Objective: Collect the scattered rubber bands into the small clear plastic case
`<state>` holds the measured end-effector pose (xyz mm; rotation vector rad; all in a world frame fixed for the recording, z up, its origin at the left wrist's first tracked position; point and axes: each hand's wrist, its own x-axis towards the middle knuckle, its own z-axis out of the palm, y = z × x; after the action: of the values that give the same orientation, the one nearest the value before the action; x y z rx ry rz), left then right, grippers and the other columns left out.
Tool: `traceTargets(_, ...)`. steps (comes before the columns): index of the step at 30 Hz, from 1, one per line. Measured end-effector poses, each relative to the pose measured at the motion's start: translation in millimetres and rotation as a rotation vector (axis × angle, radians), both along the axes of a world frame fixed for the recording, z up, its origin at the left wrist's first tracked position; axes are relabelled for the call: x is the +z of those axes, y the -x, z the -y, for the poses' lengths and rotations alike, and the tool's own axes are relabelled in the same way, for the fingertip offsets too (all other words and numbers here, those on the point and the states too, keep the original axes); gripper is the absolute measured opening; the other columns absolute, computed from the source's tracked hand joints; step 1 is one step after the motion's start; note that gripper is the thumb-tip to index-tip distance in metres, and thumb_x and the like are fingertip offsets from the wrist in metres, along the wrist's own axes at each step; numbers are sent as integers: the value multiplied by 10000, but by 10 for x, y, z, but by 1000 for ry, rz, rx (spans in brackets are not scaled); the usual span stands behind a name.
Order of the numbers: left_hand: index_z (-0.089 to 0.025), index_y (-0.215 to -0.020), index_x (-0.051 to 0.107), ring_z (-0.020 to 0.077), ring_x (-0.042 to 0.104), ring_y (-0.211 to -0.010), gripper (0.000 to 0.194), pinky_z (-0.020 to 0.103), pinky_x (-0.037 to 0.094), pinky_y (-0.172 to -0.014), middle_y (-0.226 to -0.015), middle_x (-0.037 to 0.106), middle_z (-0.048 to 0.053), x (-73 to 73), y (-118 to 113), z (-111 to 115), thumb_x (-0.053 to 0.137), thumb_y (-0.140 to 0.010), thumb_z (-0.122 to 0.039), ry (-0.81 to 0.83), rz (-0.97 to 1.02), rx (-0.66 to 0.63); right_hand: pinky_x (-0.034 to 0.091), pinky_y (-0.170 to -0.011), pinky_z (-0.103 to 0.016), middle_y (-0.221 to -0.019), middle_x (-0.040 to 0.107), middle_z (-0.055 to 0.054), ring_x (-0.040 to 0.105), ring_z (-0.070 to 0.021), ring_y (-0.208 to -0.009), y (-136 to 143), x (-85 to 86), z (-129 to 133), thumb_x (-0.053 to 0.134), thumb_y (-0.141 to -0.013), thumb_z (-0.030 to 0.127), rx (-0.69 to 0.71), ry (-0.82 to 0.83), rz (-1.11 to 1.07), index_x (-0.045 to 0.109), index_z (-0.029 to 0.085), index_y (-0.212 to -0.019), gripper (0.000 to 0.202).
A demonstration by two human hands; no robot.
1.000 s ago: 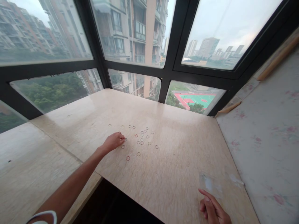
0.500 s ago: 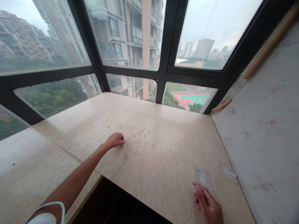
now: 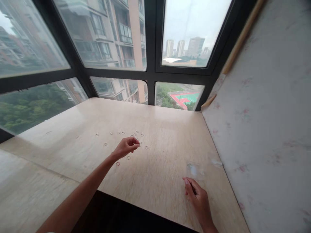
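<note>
Several small thin rings lie scattered on the pale marble-patterned surface, among them a reddish ring, a yellowish ring and a grey ring. My left hand reaches in among them from the left, thumb and forefinger pinched beside the ring cluster; it covers some of the rings. Whether a ring is between its fingertips is too small to tell. At the right, my right hand has its thumb pressed to curled fingers, and what they hold is hidden. Just beyond it lies a clear plastic bag.
The marble-patterned surface runs back to dark window frames. A flowered wall bounds it on the right. Along the near edge is a dark opening. A clear plastic scrap lies by the wall.
My left hand has moved right across the rings, its fingers now over the cluster; a ring shows left of it. The camera view has turned right. My right hand stays by the bag.
</note>
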<state>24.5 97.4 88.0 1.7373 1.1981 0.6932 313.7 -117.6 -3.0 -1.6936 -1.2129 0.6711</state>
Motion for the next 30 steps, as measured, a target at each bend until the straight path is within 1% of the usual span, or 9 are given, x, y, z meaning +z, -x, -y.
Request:
traceTargets(4,-151,-844,622,62,506,-517,223,165,396,-441,-720,629,-1,-23,-673,224,672,-722,-330,23,126,-127,481,-547,-244,-614,619,-15,586,-154,-540,12,31,2,456,-911,464,18,-10,-31,691,150,-1015,406)
traceTargets(7,-148,-857,661,62,473,-494,200,165,357,-438,-638,609,-15,-65,-1158,413,632,-770,-326,-17,70,-236,478,-553,-245,-633,629,-15,587,-152,-549,20,50,0,451,-922,441,20,-22,-64,684,157,-1026,381)
traceTargets(9,-152,-843,689,66,461,-494,177,171,337,-445,-617,612,-13,-104,-1426,514,610,-791,-303,-70,13,-321,472,-548,-244,-634,627,-13,584,-150,-548,28,62,2,450,-927,427,22,-26,-84,680,158,-1031,369)
traceTargets(12,-161,-833,712,78,494,-535,157,186,367,-492,-690,671,10,-172,-1718,600,587,-803,-251,-141,-41,-423,455,-528,-241,-617,612,-8,573,-148,-538,37,78,9,448,-931,414,30,-30,-101,680,157,-1032,361)
traceTargets(15,-171,-846,721,94,539,-589,160,202,409,-550,-796,716,26,-232,-1902,627,571,-801,-203,-197,-67,-460,441,-517,-243,-601,599,-5,563,-147,-529,35,88,10,445,-932,403,35,-39,-94,687,156,-1015,355)
traceTargets(20,-183,-882,724,118,590,-644,180,227,452,-609,-882,728,40,-276,-2054,629,565,-798,-184,-248,-133,-491,447,-530,-246,-619,624,-13,583,-153,-548,20,101,0,448,-931,374,47,-46,-71,698,166,-995,331)
traceTargets(23,-177,-921,712,127,599,-658,186,247,468,-639,-917,722,52,-277,-2034,601,573,-807,-227,-281,-152,-431,458,-541,-245,-643,643,-21,602,-157,-569,15,101,5,452,-929,367,49,-56,-69,701,171,-990,323)
traceTargets(26,-177,-926,702,135,601,-664,203,255,472,-644,-898,721,51,-300,-1887,547,560,-827,-283,-270,-150,-334,466,-546,-242,-636,638,-18,600,-154,-565,14,103,19,452,-928,366,51,-60,-60,702,172,-996,324)
traceTargets(30,-181,-901,696,142,610,-667,212,258,480,-635,-887,718,55,-430,-1495,485,539,-825,-301,-221,-175,-232,474,-546,-231,-628,628,-17,596,-151,-561,17,107,36,443,-931,380,54,-69,-50,697,166,-1015,343)
